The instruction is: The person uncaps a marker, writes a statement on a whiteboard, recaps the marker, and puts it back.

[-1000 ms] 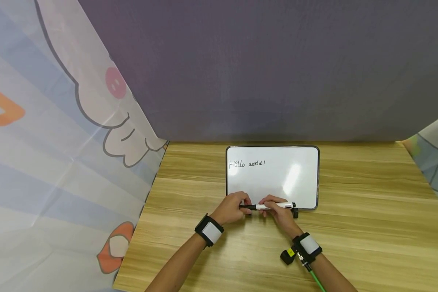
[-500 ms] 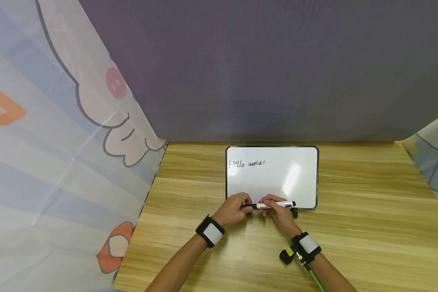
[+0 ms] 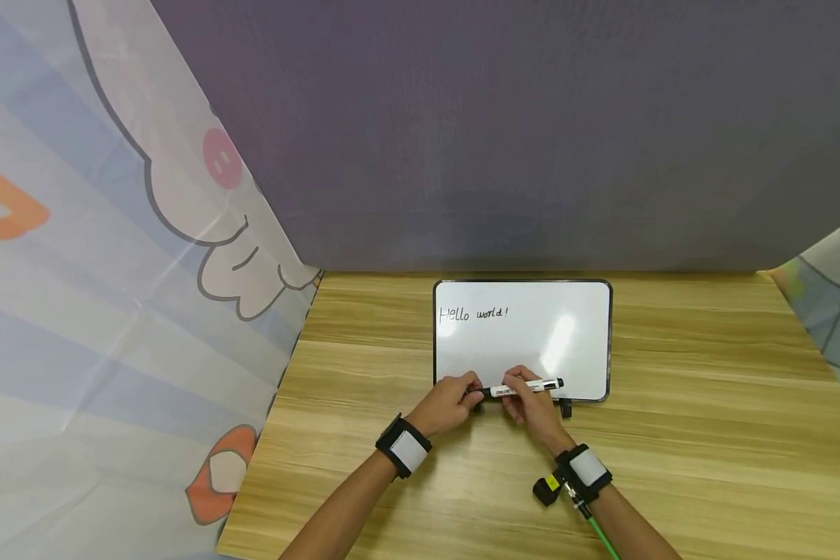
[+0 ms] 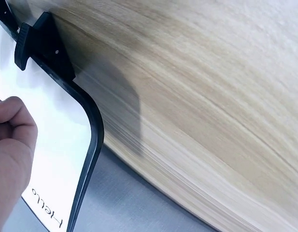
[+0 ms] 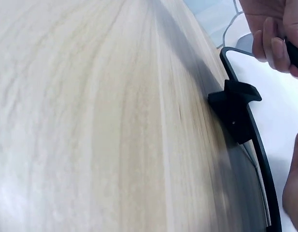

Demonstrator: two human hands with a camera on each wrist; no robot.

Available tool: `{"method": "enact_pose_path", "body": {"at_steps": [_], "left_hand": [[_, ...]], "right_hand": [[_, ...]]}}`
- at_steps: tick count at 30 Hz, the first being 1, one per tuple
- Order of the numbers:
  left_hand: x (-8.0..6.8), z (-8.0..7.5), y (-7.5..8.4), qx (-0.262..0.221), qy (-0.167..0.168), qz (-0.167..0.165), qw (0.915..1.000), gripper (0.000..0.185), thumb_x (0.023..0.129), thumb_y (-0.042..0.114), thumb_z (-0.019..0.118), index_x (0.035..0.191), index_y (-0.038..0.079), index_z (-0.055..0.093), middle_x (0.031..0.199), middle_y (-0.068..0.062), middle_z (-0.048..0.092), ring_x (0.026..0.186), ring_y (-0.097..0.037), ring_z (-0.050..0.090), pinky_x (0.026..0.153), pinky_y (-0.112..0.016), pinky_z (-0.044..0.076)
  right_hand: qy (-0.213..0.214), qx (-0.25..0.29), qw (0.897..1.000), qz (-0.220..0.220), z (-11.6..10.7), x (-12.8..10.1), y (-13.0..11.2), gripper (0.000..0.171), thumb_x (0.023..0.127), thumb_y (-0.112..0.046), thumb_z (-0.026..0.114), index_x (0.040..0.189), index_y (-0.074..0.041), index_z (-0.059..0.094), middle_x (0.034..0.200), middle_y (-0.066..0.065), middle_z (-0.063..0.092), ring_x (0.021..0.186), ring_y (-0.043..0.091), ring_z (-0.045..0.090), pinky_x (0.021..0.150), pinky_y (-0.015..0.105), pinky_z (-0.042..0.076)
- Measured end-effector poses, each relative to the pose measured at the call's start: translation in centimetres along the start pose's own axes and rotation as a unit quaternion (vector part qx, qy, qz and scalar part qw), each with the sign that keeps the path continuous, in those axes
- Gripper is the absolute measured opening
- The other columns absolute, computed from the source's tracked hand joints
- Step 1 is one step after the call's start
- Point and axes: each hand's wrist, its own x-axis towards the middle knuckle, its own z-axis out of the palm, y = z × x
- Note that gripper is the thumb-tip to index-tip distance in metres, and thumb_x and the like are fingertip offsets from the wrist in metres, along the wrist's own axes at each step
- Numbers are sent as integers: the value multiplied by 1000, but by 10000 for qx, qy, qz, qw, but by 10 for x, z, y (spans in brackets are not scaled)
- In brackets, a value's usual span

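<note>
A whiteboard (image 3: pixel 525 342) with a dark frame carries the handwritten words "Hello world!" (image 3: pixel 473 314). In front of its lower edge, a white marker (image 3: pixel 544 385) with black ends lies nearly level between both hands, its right end slightly higher. My left hand (image 3: pixel 448 404) grips the black cap (image 5: pixel 295 55), which is mostly covered by its fingers. My right hand (image 3: pixel 533 408) pinches the white barrel. Only part of the left hand (image 4: pixel 13 145) shows in the left wrist view. The right hand (image 5: pixel 294 188) is cut off in its wrist view.
Black support feet (image 4: pixel 47 46) clip onto the board's lower edge, another foot (image 3: pixel 565 408) being to the right. The wooden table (image 3: pixel 707 435) meets a grey panel (image 3: pixel 532 140) at the back. A green cable (image 3: pixel 602 537) trails from the right wristband (image 3: pixel 585 471).
The right hand has shifted slightly upward, and the marker's right end has risen a little. My left hand stays almost in place at the cap. The writing is unchanged.
</note>
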Motion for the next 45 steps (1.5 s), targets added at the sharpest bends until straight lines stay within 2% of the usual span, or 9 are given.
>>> {"method": "enact_pose_path", "body": {"at_steps": [7, 15, 25, 33, 36, 39, 41, 43, 45], "left_hand": [[0, 5, -1, 164, 322, 81, 9993, 5, 92, 12, 53, 89, 10, 57, 73, -2, 62, 61, -2, 46, 56, -14, 37], [3, 11, 2, 224, 959, -99, 9951, 7, 89, 8, 55, 83, 10, 56, 75, -4, 67, 63, -4, 51, 58, -14, 40], [7, 15, 12, 527, 1564, -21, 9863, 10, 83, 4, 57, 77, 12, 55, 67, 2, 63, 61, -6, 53, 56, -14, 39], [5, 17, 5, 289, 1246, 219, 9915, 7, 89, 9, 56, 82, 11, 55, 73, 0, 66, 62, -3, 51, 57, -12, 38], [3, 16, 0, 306, 1042, 325, 9936, 6, 89, 9, 57, 84, 11, 55, 73, 0, 65, 62, -1, 49, 57, -12, 38], [2, 15, -3, 339, 882, 322, 9950, 5, 89, 7, 57, 85, 10, 56, 75, 0, 65, 62, -1, 51, 58, -12, 41], [1, 14, -4, 439, 793, 293, 9955, 5, 88, 6, 57, 85, 10, 56, 75, 0, 65, 62, -1, 52, 58, -13, 42], [0, 14, -5, 590, 725, 262, 9953, 5, 88, 7, 58, 85, 10, 56, 75, 0, 65, 62, -1, 52, 58, -13, 42], [1, 16, -4, 832, 697, 314, 9936, 6, 86, 7, 60, 84, 11, 56, 71, 2, 62, 61, -1, 49, 58, -13, 40]], "right_hand": [[160, 286, 9995, -19, 9, 2, 8, 28, 99, -12, 39, 71, -9, 36, 54, -3, 55, 42, 4, 40, 40, 36, 19], [637, 1032, 9922, -294, 23, 4, 10, 27, 96, -11, 43, 69, -12, 37, 55, -5, 57, 43, 3, 44, 39, 20, 29], [741, 1093, 9869, -929, 27, 4, 10, 27, 97, -4, 34, 71, -11, 40, 53, -5, 57, 41, 2, 46, 35, 25, 25], [307, 358, 9987, -191, 11, -3, 6, 27, 99, -27, 43, 77, -11, 42, 58, -5, 57, 42, 4, 43, 36, 33, 20], [135, 316, 9994, 8, -2, -7, 3, 25, 98, -29, 44, 84, -10, 52, 65, -4, 59, 48, 6, 48, 39, 28, 30], [207, 419, 9986, -239, -20, -9, -4, 24, 99, -22, 44, 95, -5, 60, 79, -3, 62, 63, 6, 57, 51, 23, 44], [276, 76, 9978, -596, -32, -10, -10, 20, 97, -14, 46, 100, 0, 61, 87, -1, 64, 73, 7, 61, 60, 22, 49], [162, -858, 9914, -970, -43, -10, -18, 18, 94, -8, 51, 104, 3, 61, 95, 0, 65, 82, 6, 61, 69, 20, 49], [-53, -2207, 9658, -1364, -48, -9, -25, 18, 89, -8, 60, 104, 0, 64, 98, -1, 66, 85, 6, 60, 74, 20, 48]]}}
